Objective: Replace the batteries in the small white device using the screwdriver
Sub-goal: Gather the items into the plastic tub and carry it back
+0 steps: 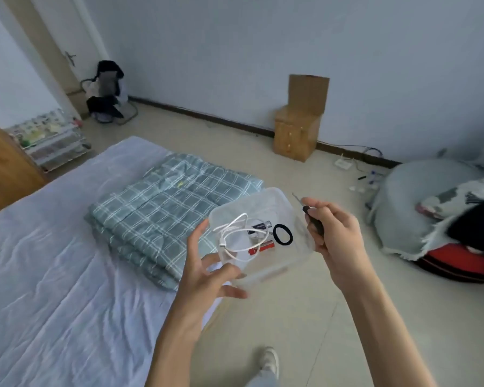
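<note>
Screwdriver (313,220) gripped in R hand (337,233).

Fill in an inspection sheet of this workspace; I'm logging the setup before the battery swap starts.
Surface: bed with white sheet, folded plaid blanket on it.
Job's things: screwdriver; batteries in clear plastic box; white device not seen.
Clutter: black ring in box.
Grippers: left hand supports box; right hand grips screwdriver.
Cables: white cable coiled in box.
Surroundings: wooden cabinet, floor bundle.
</note>
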Motion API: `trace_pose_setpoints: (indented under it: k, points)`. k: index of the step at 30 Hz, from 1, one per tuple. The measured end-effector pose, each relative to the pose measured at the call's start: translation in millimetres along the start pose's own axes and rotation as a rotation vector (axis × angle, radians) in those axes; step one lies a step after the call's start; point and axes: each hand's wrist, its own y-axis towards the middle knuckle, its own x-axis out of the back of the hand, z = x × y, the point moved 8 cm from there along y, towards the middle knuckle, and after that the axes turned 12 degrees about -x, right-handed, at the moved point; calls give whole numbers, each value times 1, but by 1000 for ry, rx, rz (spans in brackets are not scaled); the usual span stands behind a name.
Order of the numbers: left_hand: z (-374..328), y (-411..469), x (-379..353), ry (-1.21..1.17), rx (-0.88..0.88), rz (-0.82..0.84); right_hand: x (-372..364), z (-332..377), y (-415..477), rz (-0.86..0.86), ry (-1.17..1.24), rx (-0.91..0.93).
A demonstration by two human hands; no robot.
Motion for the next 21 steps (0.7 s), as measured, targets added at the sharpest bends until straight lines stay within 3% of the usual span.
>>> trace_pose_setpoints:
  k: [12, 21]
  points:
    - [4, 227, -131, -26, 37, 337, 67, 108, 153, -359, 187, 117]
    - [48, 364, -208, -31, 103, 397, 119, 128, 293, -380, 289, 85]
